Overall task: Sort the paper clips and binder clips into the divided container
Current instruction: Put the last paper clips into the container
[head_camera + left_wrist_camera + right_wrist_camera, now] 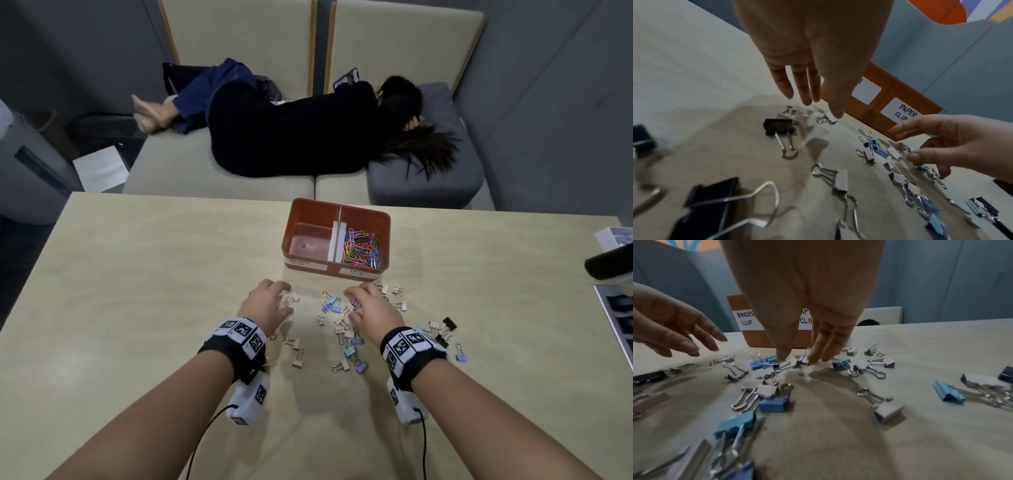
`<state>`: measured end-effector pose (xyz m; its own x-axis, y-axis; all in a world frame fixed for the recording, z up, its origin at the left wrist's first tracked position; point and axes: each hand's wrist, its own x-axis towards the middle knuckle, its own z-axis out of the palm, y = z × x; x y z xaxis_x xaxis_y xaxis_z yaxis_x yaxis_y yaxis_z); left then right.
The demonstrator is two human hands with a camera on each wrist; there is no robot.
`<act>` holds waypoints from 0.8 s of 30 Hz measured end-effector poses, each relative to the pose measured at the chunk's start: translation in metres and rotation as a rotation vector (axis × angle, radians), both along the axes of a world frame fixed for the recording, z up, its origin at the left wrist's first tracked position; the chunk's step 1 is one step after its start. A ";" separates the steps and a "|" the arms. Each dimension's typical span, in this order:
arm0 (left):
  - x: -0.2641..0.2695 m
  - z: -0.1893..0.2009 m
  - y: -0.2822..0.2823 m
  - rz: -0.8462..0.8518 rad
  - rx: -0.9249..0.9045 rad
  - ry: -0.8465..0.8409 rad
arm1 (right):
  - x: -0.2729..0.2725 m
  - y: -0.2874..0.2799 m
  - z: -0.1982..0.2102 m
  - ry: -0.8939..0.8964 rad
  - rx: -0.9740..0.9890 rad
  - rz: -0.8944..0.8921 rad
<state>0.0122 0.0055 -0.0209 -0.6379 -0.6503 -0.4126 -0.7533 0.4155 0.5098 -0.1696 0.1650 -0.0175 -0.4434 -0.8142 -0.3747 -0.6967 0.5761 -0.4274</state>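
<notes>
The paper clips [361, 251] already lie heaped in the right compartment of the container [386, 236], the one labelled for them; the left compartment, labelled for binder clips, holds none. What is left is the scatter of binder clips [346, 329] on the counter [137, 274], all on the near side of the container and mostly under and to the right of the right hand [371, 306].

The right hand points its fingers [816, 352] straight down, thumb and forefinger parted to either side of a small lilac clip [803, 359] with its wire handle standing up. The tips touch the counter or nearly so; whether they already pinch the clip cannot be told, so the hand reads as not yet closed. That clip sits directly between the tips, just before the container's front wall, its body lying across the line from thumb to finger.

The left hand [270, 305] hovers with fingers [785, 84] straight and loosely spread, holding nothing. A pale clip [827, 119] lies just under its forefinger tip, handles trailing toward the wrist, and another pale one with a black clip [780, 127] sits beside it.

Judged from this, the right hand is nearer a grasp: closing the two tips inward should take the lilac clip, which must then travel forward and left to the empty compartment.
</notes>
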 end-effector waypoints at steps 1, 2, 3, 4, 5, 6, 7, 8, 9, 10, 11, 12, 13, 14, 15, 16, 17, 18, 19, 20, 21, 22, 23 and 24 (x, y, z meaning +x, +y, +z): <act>-0.004 -0.003 -0.002 0.000 0.002 -0.006 | -0.002 -0.003 -0.002 -0.004 0.003 0.003; -0.008 -0.005 -0.004 -0.001 0.003 -0.012 | -0.004 -0.005 -0.004 -0.012 0.009 0.005; -0.011 -0.007 -0.005 -0.002 0.006 -0.012 | -0.005 -0.007 -0.006 -0.023 0.016 0.004; -0.014 -0.010 -0.005 -0.003 0.010 -0.005 | -0.006 -0.009 -0.008 -0.034 0.023 0.001; -0.016 -0.012 -0.006 -0.003 0.011 0.005 | -0.007 -0.010 -0.011 -0.040 0.028 -0.003; -0.018 -0.014 -0.006 -0.002 0.010 0.012 | -0.008 -0.012 -0.013 -0.041 0.029 -0.007; -0.020 -0.016 -0.006 0.000 0.006 0.016 | -0.009 -0.013 -0.014 -0.045 0.029 -0.013; -0.022 -0.017 -0.007 0.003 0.003 0.017 | -0.009 -0.014 -0.015 -0.053 0.027 -0.020; -0.024 -0.017 -0.008 0.000 0.003 0.012 | -0.011 -0.016 -0.016 -0.065 0.024 -0.028; -0.026 -0.017 -0.009 -0.010 0.004 0.003 | -0.012 -0.016 -0.016 -0.076 0.023 -0.035; -0.027 -0.017 -0.010 -0.023 0.008 -0.004 | -0.013 -0.017 -0.016 -0.082 0.023 -0.040; -0.028 -0.016 -0.011 -0.035 0.016 -0.005 | -0.013 -0.017 -0.016 -0.084 0.023 -0.043; -0.028 -0.014 -0.011 -0.042 0.027 0.001 | -0.014 -0.017 -0.016 -0.082 0.024 -0.042; -0.028 -0.012 -0.012 -0.043 0.041 0.010 | -0.014 -0.016 -0.016 -0.082 0.026 -0.037; -0.027 -0.010 -0.012 -0.046 0.067 0.019 | -0.014 -0.016 -0.015 -0.082 0.031 -0.032; -0.026 -0.007 -0.010 -0.055 0.109 0.028 | -0.014 -0.015 -0.013 -0.081 0.036 -0.026; -0.026 -0.003 -0.008 -0.072 0.163 0.035 | -0.015 -0.014 -0.012 -0.080 0.044 -0.021; -0.026 -0.001 -0.004 -0.092 0.219 0.041 | -0.015 -0.013 -0.011 -0.080 0.048 -0.017; -0.026 0.002 0.001 -0.114 0.263 0.043 | -0.015 -0.012 -0.010 -0.082 0.055 -0.019; -0.028 0.003 0.006 -0.134 0.285 0.041 | -0.016 -0.011 -0.009 -0.084 0.065 -0.024; -0.030 0.003 0.012 -0.151 0.286 0.037 | -0.016 -0.011 -0.008 -0.081 0.082 -0.031; -0.032 0.002 0.017 -0.166 0.269 0.032 | -0.015 -0.010 -0.008 -0.072 0.099 -0.034; -0.035 0.002 0.022 -0.185 0.240 0.028 | -0.015 -0.009 -0.007 -0.064 0.115 -0.033; -0.037 0.000 0.027 -0.202 0.210 0.023 | -0.014 -0.009 -0.006 -0.059 0.128 -0.029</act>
